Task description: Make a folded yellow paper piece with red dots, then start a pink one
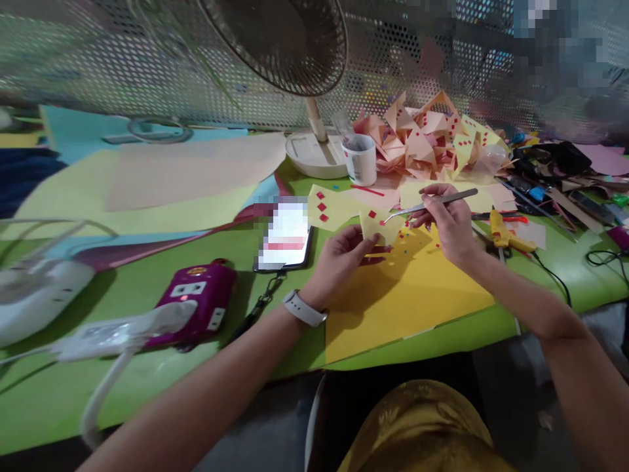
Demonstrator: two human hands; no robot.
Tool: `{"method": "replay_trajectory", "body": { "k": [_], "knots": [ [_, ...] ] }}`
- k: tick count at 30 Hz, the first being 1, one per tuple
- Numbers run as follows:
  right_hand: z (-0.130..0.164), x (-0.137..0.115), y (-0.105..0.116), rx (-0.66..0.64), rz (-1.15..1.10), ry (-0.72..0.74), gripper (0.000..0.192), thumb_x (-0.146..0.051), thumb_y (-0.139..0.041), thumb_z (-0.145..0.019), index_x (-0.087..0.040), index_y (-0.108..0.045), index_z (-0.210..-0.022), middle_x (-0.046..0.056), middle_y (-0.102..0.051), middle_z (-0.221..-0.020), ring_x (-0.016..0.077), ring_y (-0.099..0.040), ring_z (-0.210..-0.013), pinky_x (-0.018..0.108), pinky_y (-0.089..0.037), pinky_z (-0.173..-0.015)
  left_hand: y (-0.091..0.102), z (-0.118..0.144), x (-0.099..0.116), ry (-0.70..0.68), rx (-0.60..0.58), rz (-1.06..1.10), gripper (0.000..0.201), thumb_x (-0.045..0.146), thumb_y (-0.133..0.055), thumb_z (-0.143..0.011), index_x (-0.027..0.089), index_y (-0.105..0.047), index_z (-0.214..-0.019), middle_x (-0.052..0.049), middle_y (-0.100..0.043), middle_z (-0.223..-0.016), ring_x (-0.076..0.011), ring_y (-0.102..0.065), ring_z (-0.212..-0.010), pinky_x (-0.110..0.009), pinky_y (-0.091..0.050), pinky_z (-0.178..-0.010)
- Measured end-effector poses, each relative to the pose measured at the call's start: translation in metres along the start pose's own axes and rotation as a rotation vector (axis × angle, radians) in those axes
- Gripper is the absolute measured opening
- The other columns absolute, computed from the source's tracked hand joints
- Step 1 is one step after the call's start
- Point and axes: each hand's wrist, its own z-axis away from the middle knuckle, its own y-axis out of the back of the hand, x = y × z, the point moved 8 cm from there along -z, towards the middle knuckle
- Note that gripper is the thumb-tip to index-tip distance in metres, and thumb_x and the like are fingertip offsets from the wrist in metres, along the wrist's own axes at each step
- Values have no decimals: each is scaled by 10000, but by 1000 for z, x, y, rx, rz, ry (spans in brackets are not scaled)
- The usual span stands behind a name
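My left hand (348,254) pinches a small pale yellow paper piece (372,229) that carries red diamonds. Held in my right hand (450,219) are metal tweezers (442,199), their tip touching or just over a red diamond (382,223) on that paper. Below both hands lies an orange-yellow sheet (393,308), with several tiny red and blue bits scattered on its upper part. Another pale yellow paper (339,208) with red diamonds in a row rests behind my left hand. Whether the tweezers grip the diamond is too small to tell.
A lit phone (285,236) and a purple power strip (196,298) with plugs sit on the left. A fan (314,160), a white cup (361,160) and a heap of folded pink papers (417,137) stand behind. A yellow glue gun (508,235) lies right, near cluttered tools.
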Motion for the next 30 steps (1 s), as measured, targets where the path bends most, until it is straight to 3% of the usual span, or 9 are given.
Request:
{"method": "replay_trajectory", "body": {
  "k": [12, 21, 30],
  "knots": [
    [8, 4, -6, -2, 38, 25, 373, -546, -654, -872, -225, -502, -986, -33, -678, -772, 98, -694, -605, 213, -534, -534, -5, 2, -3, 14, -7, 53, 460, 461, -851, -688, 185, -615, -970, -47, -757, -889, -240, -767, -873, -249, -623, -647],
    [15, 7, -9, 45, 22, 3, 384, -556, -648, -865, -227, -505, -1002, -70, -643, -640, 104, -673, -543, 238, -529, -552, -8, 4, -5, -1, -28, 27, 459, 468, -799, -754, 184, -592, -1050, -56, -763, -899, -251, -761, -928, -294, -634, -730],
    [17, 6, -10, 56, 38, -15, 345, -542, -630, -881, -239, -504, -989, -60, -643, -651, 109, -674, -558, 242, -518, -548, -8, 4, -5, -23, -38, 6, 493, 506, -789, -752, 190, -609, -1085, -66, -762, -922, -255, -759, -929, -325, -639, -757]
  ]
}}
